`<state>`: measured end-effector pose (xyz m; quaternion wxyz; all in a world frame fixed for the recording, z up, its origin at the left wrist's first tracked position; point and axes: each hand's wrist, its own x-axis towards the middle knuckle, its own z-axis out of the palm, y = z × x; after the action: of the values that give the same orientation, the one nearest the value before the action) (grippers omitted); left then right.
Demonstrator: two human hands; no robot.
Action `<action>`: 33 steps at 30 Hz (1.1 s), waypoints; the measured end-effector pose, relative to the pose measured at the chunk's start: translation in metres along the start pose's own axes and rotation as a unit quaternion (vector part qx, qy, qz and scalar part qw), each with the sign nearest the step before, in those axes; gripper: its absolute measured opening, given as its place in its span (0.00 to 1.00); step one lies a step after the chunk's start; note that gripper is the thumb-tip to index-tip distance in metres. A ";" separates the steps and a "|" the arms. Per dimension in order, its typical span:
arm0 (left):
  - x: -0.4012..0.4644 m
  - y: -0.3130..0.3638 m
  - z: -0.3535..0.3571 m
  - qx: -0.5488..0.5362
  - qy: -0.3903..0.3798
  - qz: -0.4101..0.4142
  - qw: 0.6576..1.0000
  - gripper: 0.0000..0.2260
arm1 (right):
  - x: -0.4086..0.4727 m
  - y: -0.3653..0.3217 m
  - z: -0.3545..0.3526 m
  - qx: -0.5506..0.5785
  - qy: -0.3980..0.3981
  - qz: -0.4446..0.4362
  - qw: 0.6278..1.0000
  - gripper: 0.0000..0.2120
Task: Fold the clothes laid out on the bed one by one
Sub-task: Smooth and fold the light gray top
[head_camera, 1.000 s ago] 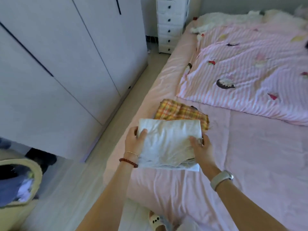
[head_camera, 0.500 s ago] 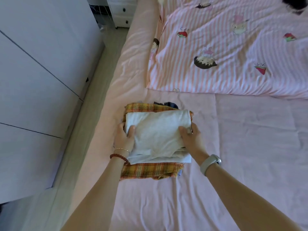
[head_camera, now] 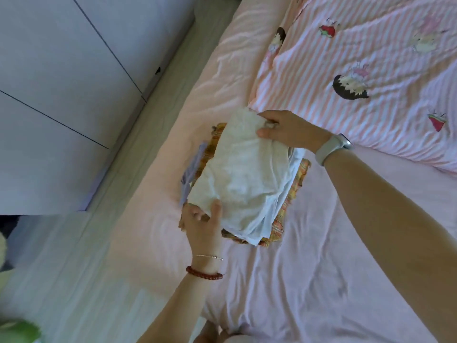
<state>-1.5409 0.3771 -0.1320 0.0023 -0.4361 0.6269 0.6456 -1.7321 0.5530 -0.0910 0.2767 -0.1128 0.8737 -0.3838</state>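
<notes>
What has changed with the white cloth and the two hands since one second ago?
The white folded cloth was carried forward and set down on the checked cloth, which lay beyond it before. The left hand and the right hand keep their grip on its two ends. The striped blanket and the bed stayed as they were.

two hands show: one left hand and one right hand. three folded garments sit in one stack: one white garment on top, one orange plaid garment beneath, one lilac garment poking out. one striped quilt, two bracelets, one watch.
</notes>
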 end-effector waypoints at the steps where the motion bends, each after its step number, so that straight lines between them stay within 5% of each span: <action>1: -0.002 -0.004 0.004 0.002 -0.017 -0.035 0.999 0.13 | 0.009 0.002 0.001 -0.038 -0.033 0.005 0.999 0.15; 4: 0.003 -0.009 0.004 0.112 -0.047 -0.073 0.990 0.19 | 0.027 0.010 0.021 -0.155 -0.103 0.058 0.981 0.22; 6: 0.009 -0.007 -0.005 0.240 0.022 0.015 0.970 0.25 | 0.022 0.013 0.041 -0.217 -0.015 0.057 0.974 0.25; 8: 0.011 0.000 -0.012 0.360 0.081 0.190 0.910 0.32 | 0.007 0.012 0.059 -0.300 0.159 -0.038 0.940 0.24; 10: 0.014 0.002 -0.006 0.417 0.050 0.372 0.828 0.36 | -0.007 0.015 0.077 -0.346 0.261 -0.161 0.887 0.21; 13: 0.021 -0.010 0.014 0.516 -0.071 0.457 0.721 0.36 | -0.009 0.027 0.094 -0.406 0.124 -0.131 0.896 0.24; 15: 0.026 -0.025 0.022 0.552 -0.128 0.422 0.708 0.38 | -0.001 0.044 0.097 -0.412 0.045 -0.053 0.908 0.26; 23: 0.044 -0.036 0.037 0.624 -0.172 0.354 0.675 0.42 | 0.014 0.061 0.100 -0.416 0.025 0.001 0.909 0.27; 28: 0.027 -0.001 0.027 0.642 -0.203 0.319 0.667 0.37 | -0.045 0.030 0.092 -0.293 0.129 0.016 0.947 0.24; 33: -0.011 0.066 0.018 0.574 -0.180 0.432 0.672 0.25 | -0.148 0.004 0.071 -0.111 0.313 0.117 0.936 0.17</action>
<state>-1.5802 0.3836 -0.0751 0.0858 0.0956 0.9797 0.1537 -1.5699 0.5733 -0.0744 0.0182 0.0866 0.9600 -0.2655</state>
